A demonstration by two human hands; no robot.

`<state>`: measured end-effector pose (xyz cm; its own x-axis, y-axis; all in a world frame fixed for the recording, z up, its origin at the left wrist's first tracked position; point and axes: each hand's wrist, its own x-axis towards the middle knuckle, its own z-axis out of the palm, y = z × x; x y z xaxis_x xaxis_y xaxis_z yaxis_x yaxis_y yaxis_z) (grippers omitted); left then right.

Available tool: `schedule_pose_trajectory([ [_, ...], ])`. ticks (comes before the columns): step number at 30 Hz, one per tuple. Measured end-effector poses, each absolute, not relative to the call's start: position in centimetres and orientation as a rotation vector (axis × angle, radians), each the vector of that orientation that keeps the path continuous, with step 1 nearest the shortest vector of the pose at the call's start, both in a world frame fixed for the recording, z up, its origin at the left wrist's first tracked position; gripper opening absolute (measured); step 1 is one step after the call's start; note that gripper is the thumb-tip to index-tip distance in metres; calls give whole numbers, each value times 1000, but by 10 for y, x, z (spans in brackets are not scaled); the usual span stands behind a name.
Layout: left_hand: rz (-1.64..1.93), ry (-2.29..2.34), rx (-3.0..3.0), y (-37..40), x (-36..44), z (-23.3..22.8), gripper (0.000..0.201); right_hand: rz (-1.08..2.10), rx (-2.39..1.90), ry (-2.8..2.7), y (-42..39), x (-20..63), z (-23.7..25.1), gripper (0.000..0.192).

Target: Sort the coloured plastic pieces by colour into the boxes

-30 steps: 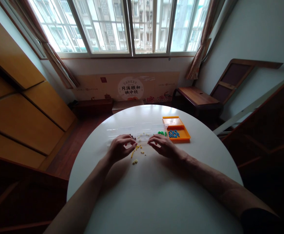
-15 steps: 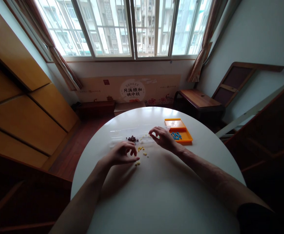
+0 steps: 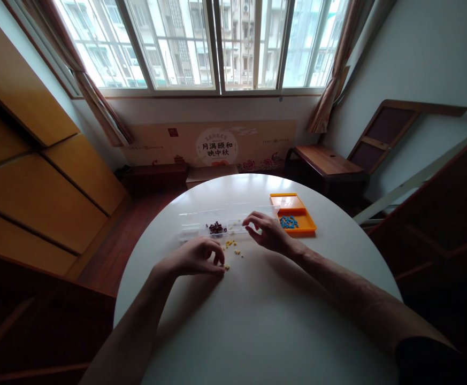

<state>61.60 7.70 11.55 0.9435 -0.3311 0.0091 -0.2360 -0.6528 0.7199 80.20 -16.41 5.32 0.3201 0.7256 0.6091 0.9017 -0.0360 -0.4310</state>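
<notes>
Small yellow beads (image 3: 233, 248) on the round white table (image 3: 265, 315) were pinched by the left hand (image 3: 197, 258); the right hand (image 3: 267, 233), fingers curled, was held over the clear compartment box (image 3: 221, 222).

Head-worn view, down over table (image 3: 257, 321)

Round white table (image 3: 257, 321) with a clear compartment box (image 3: 225, 222), an orange tray (image 3: 295, 213) and some loose yellow beads (image 3: 233, 248) sitting on it.
</notes>
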Motion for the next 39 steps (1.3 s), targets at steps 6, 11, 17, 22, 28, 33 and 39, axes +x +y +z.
schedule_pose_trajectory([
  [6, -161, -394, 2278, 76, 619, 112, 18, -181, -1690, -1747, -172, 781, 58, 5],
  [11, -97, -373, 2347, 74, 621, 111, 11, -76, -1691, -1762, -178, 777, 54, 11],
  [17, 87, -359, 2383, 74, 626, 107, 9, -54, -1718, -1778, -183, 772, 61, 10],
  [22, 264, -294, 2359, 71, 633, 94, 22, -215, -1701, -1710, -178, 774, 52, 10],
  [28, 204, -163, 2139, 51, 642, 87, 35, -398, -1679, -1622, -174, 782, 40, 16],
  [33, 176, -129, 2025, 46, 649, 77, 43, -446, -1673, -1589, -174, 784, 37, 19],
  [39, 108, -121, 1996, 44, 650, 72, 43, -448, -1710, -1597, -173, 785, 34, 10],
])
